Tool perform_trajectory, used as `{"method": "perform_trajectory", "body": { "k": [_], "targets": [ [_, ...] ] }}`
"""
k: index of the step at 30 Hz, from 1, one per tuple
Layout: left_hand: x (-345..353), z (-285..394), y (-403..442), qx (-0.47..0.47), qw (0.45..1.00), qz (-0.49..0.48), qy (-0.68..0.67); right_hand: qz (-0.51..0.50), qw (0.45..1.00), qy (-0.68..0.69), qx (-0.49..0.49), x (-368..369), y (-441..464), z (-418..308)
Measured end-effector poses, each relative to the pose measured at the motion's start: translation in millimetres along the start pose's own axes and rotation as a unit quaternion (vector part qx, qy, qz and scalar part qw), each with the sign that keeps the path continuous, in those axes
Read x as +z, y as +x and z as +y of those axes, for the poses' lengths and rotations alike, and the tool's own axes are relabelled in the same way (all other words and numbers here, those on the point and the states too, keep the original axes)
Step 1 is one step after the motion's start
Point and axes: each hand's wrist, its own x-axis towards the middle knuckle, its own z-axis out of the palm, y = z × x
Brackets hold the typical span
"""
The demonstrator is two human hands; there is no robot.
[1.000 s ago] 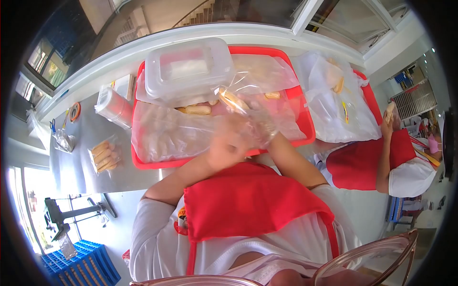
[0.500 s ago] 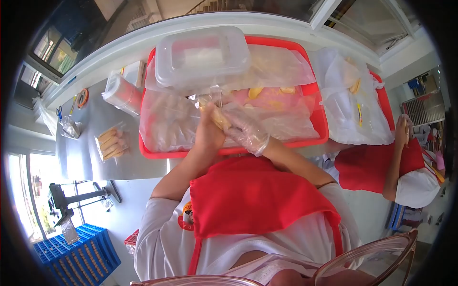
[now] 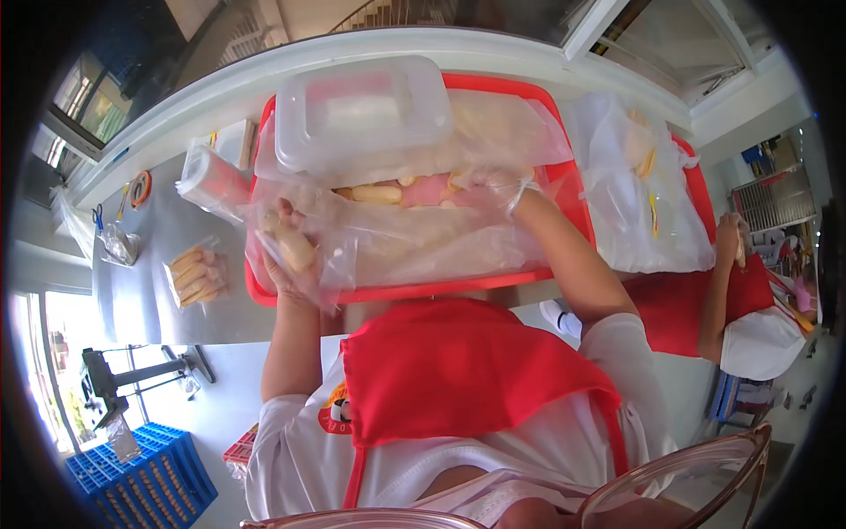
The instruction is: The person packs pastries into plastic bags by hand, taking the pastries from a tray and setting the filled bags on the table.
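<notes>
My left hand is bare and closed on a clear plastic bag at the left end of the red tray. A pale finger-shaped roll shows inside the bag, against the hand. In a clear glove, my right hand reaches into the tray's middle opening, by a yellowish piece; its fingers are blurred, so their grip is unclear. Another pale roll lies there on a pink surface. Translucent sheeting covers much of the tray.
A translucent plastic tub rests on the tray's back part. On the left of the metal table are a bag of rolls, a stack of plastic bags, tape and scissors. A co-worker's hand is at right.
My hands have parted: the left moved left and now holds a bag with a roll in it, while the gloved right moved right into the tray's opening.
</notes>
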Motion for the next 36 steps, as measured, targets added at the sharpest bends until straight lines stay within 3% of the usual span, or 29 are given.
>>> {"method": "perform_trajectory", "body": {
  "k": [6,10,15,18,21,24,27,30,32,36],
  "targets": [
    [-4.6,-4.1,3.0,-0.063,0.984,-0.082,-0.143,0.014,0.937,-0.275,-0.214,61.2,58.4,-30.3],
    [4.2,-4.5,2.7,-0.041,0.997,-0.004,-0.059,0.028,0.88,-0.414,-0.23,97.6,87.4,-24.6],
    [12.3,-11.8,0.7,0.047,0.99,0.123,0.055,0.047,0.839,-0.486,-0.239,107.0,85.2,-16.6],
    [5.9,-8.9,1.6,-0.03,0.994,0.104,0.023,0.058,0.82,-0.499,-0.274,98.6,73.4,-19.9],
    [-2.4,-8.6,2.5,-0.024,0.998,0.044,0.04,0.079,0.805,-0.499,-0.311,98.2,70.7,-14.5],
    [1.2,-10.4,2.6,-0.017,0.997,0.04,0.06,0.103,0.81,-0.481,-0.318,105.5,84.7,0.5],
    [3.6,-10.5,1.4,-0.011,0.996,0.07,0.06,-0.017,0.87,-0.47,-0.15,102.9,75.7,-17.7],
    [5.9,-8.7,1.1,-0.014,0.995,0.087,0.051,-0.129,0.888,-0.416,-0.145,84.0,60.4,-41.6],
    [5.8,-9.3,0.6,-0.015,0.996,0.084,0.038,-0.138,0.89,-0.399,-0.171,76.8,78.3,-17.3],
    [5.4,-9.6,2.8,-0.022,0.996,0.088,0.012,-0.102,0.931,-0.253,-0.242,91.1,64.5,-46.9]
  ]
}}
